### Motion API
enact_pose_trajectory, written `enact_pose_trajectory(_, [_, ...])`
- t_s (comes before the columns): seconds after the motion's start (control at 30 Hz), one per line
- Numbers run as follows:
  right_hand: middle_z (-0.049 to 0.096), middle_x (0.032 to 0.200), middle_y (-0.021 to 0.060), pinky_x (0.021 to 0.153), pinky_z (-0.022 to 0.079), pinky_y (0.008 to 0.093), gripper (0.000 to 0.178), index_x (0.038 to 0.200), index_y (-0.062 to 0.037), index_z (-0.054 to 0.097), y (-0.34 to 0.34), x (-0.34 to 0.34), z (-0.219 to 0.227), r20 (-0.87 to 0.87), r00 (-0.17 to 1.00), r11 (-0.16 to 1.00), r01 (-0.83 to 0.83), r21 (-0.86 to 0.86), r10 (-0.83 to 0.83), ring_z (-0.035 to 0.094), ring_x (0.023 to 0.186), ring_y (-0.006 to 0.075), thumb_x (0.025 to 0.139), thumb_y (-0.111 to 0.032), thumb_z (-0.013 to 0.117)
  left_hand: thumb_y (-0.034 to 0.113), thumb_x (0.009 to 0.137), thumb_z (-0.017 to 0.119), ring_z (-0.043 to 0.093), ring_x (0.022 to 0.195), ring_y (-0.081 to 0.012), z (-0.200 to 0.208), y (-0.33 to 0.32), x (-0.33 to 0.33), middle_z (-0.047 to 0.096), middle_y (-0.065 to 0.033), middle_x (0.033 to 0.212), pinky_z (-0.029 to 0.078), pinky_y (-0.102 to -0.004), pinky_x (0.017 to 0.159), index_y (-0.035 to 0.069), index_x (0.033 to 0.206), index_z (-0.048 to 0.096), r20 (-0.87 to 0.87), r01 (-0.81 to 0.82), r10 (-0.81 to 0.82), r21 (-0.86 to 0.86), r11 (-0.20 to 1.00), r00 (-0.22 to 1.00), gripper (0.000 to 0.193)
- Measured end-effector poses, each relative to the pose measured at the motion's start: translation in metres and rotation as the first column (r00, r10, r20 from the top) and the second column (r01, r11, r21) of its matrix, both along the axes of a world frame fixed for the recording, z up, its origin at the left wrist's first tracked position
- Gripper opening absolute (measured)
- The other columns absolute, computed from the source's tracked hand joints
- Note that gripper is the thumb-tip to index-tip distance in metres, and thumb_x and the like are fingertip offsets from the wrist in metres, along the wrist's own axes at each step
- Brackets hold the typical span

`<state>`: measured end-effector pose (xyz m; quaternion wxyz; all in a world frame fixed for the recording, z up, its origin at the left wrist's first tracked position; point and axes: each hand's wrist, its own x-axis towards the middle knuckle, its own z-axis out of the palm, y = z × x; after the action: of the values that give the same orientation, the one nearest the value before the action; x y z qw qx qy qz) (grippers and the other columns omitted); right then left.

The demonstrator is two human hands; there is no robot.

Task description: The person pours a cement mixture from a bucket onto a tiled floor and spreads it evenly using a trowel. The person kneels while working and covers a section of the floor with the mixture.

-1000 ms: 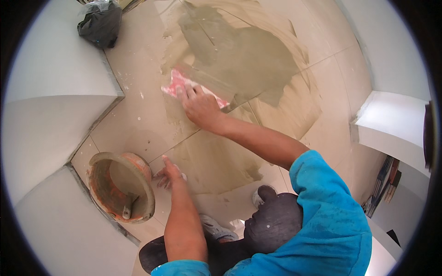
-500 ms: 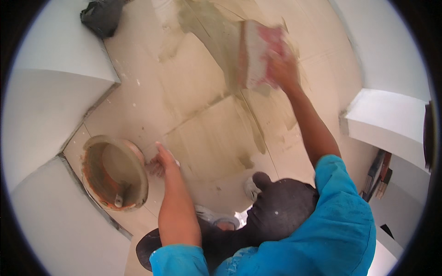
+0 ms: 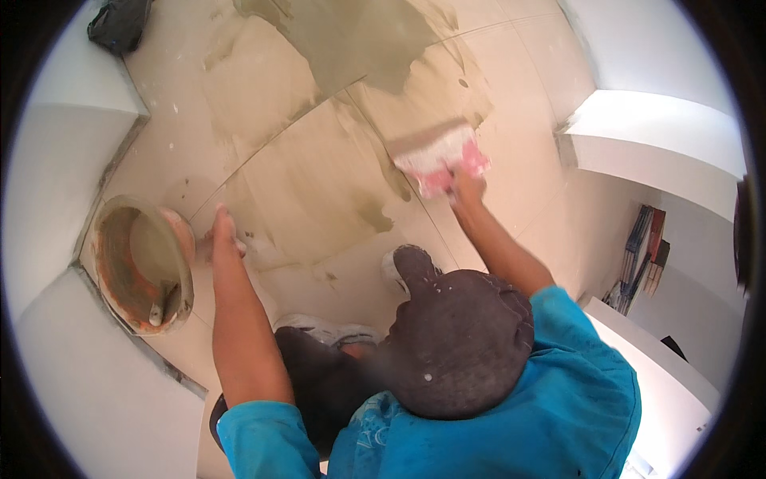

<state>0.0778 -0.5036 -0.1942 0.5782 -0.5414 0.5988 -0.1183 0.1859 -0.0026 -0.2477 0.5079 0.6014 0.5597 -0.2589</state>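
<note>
My right hand (image 3: 467, 188) grips a wide red-and-white grout spreader (image 3: 441, 158). Its long edge rests on the tiled floor, at the right side of a smeared tile. A thick patch of wet grey-green grout (image 3: 359, 40) lies on the tiles beyond it, and a thin film of it covers nearer tiles. At the left, my left hand (image 3: 225, 234) is down by the floor beside a round bucket (image 3: 184, 275), fingers stretched out and holding nothing. Inside the tilted-looking bucket are grout and a tool with a pale handle (image 3: 156, 310).
White walls (image 3: 64, 152) with a stepped corner run along the left. A black bag (image 3: 120, 25) lies at the far left. On the right are a white ledge (image 3: 654, 156) and a stack of dark and reddish flat pieces (image 3: 636, 259). My bent knees are close to the smeared tiles.
My right hand has drawn the spreader back toward me from the far grout patch and turned it. My view has shifted, so floor and bucket appear further up and left.
</note>
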Motion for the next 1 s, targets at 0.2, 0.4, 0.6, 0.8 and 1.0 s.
enact_pose_trajectory(0.2, [0.061, 0.093, 0.0177, 0.058, 0.054, 0.0415, 0.034, 0.105, 0.0129, 0.050, 0.021, 0.154, -0.003, 0.180, 0.983, 0.999, -0.049, 0.005, 0.047, 0.065, 0.080, 0.0283, 0.074, 0.006, 0.062, 0.043, 0.084, 0.055, 0.028, 0.137, -0.0312, -0.009, 0.026, 0.033, 0.034, -0.0192, 0.146, 0.021, -0.0463, 0.110, -0.001, 0.137, 0.041, 0.040, 0.429, -0.431, 0.055, 0.902, 0.902, 0.071])
enact_pose_trajectory(0.4, [0.062, 0.101, 0.0154, 0.066, 0.057, 0.0463, 0.042, 0.116, 0.0027, 0.049, -0.048, 0.222, 0.050, 0.191, 0.962, 0.980, -0.184, -0.069, 0.194, 0.066, 0.080, 0.0284, 0.077, 0.008, 0.060, 0.035, 0.083, 0.051, 0.045, 0.122, -0.0314, 0.073, -0.106, 0.108, 0.049, -0.0196, 0.129, 0.036, -0.0471, 0.099, -0.001, 0.124, 0.052, 0.057, 0.412, -0.467, 0.385, 0.826, 0.882, 0.054])
enact_pose_trajectory(0.6, [0.056, 0.117, 0.0181, 0.067, 0.056, 0.0392, 0.057, 0.129, 0.0080, 0.041, -0.068, 0.166, 0.126, 0.124, 0.959, 0.956, -0.229, -0.182, 0.253, 0.063, 0.093, 0.0289, 0.076, -0.001, 0.062, 0.031, 0.085, 0.049, 0.062, 0.096, -0.0348, 0.099, -0.127, 0.176, 0.066, -0.0177, 0.101, 0.048, -0.0433, 0.084, 0.005, 0.103, 0.066, 0.343, 0.288, -0.733, 0.758, 0.586, 0.587, 0.036])
enact_pose_trajectory(0.8, [0.061, 0.105, 0.0171, 0.064, 0.058, 0.0372, 0.058, 0.122, 0.0124, 0.045, -0.221, 0.040, 0.077, -0.118, 0.992, 0.949, -0.088, -0.303, 0.055, 0.065, 0.086, 0.0267, 0.071, 0.004, 0.070, 0.033, 0.087, 0.051, 0.063, 0.098, -0.0333, 0.118, -0.138, 0.180, 0.067, -0.0137, 0.104, 0.048, -0.0421, 0.084, 0.014, 0.107, 0.067, 0.508, 0.175, -0.706, 0.738, 0.652, 0.494, 0.032])
enact_pose_trajectory(1.0, [0.063, 0.099, 0.0186, 0.068, 0.056, 0.0339, 0.065, 0.123, 0.0111, 0.046, -0.205, 0.079, 0.024, -0.110, 0.952, 0.822, -0.303, -0.482, 0.286, 0.065, 0.089, 0.0260, 0.066, -0.002, 0.074, 0.034, 0.090, 0.051, 0.062, 0.101, -0.0315, 0.137, -0.101, 0.210, 0.066, -0.0137, 0.108, 0.047, -0.0391, 0.087, 0.014, 0.113, 0.065, 0.392, 0.112, -0.817, 0.872, 0.476, 0.422, 0.034])
